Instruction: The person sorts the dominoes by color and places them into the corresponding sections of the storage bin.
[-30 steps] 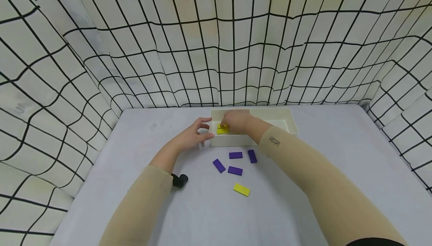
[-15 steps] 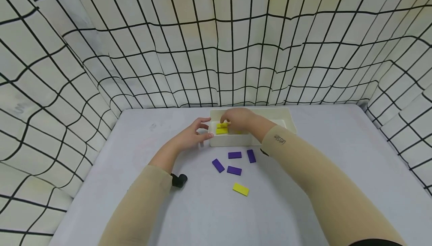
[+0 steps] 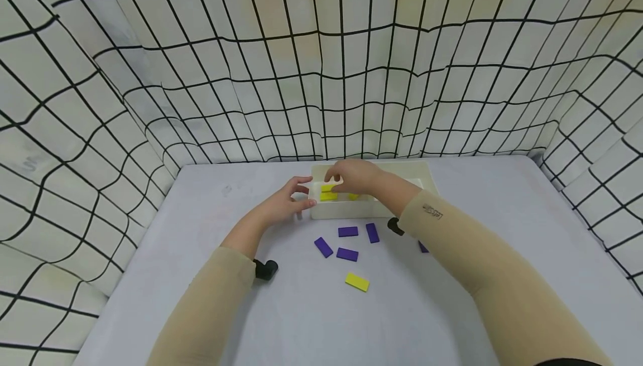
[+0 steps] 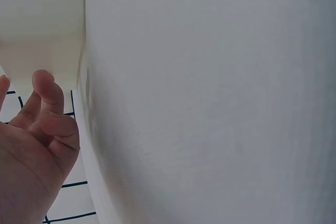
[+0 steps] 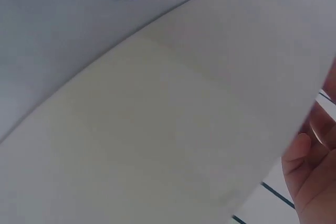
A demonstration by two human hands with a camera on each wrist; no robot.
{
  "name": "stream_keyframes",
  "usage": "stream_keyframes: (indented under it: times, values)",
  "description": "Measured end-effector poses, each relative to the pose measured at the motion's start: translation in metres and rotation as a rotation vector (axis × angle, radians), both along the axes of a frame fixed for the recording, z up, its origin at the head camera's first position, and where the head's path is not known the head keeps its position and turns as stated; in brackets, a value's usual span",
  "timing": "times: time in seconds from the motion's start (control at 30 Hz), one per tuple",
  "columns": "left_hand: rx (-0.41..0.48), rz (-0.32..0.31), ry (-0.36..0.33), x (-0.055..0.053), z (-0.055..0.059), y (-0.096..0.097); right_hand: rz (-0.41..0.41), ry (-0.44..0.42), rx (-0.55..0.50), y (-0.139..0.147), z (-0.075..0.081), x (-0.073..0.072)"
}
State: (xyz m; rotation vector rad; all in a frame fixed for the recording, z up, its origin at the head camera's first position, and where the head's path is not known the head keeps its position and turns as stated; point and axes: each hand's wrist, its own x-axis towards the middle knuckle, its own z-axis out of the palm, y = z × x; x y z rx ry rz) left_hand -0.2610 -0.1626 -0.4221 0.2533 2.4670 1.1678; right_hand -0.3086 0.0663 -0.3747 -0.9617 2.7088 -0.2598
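Observation:
A long white box (image 3: 346,210) stands near the table's far edge. Inside its left part lie yellow tiles (image 3: 328,197), one partly over another. My right hand (image 3: 356,177) reaches in over them with loosely curled fingers. Thumb and index finger are apart, the thumb close to the yellow tiles, and nothing shows between them. My right palm (image 5: 315,174) appears past the box wall (image 5: 173,108) in the right wrist view. At the box's left end, my left hand (image 3: 287,203) rests with fingers spread and relaxed, the fingertips at its wall; the left wrist view shows these bent fingers (image 4: 48,90) too.
Several purple tiles (image 3: 348,254) lie scattered in front of the box, one (image 3: 423,246) partly under the right sleeve. A yellow tile (image 3: 357,282) lies nearer on the white tabletop (image 3: 301,321). Black-grid netting (image 3: 346,92) rises behind and at both sides.
My right hand has drawn up and slightly away from the yellow tiles, its thumb and index finger parting. The right forearm turned and shifted, exposing another purple tile. My left hand stays put.

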Motion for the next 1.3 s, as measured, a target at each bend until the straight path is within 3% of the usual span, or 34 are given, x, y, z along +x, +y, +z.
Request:
stream_keyframes:
  times: [0.57,0.77,1.13,1.3]
  values:
    - [-0.001,0.01,-0.008,0.002,0.004,0.001,-0.029,0.043,-0.043,0.024,0.012,0.042]
    - [0.0,0.011,-0.007,0.001,0.003,0.001,-0.02,0.011,-0.032,0.031,0.013,0.062]
    - [-0.014,0.023,-0.011,0.0,0.001,0.002,0.023,-0.102,-0.065,0.044,-0.003,0.093]
    - [-0.013,0.027,-0.007,0.0,0.002,0.003,0.044,-0.106,-0.083,0.048,-0.011,0.104]
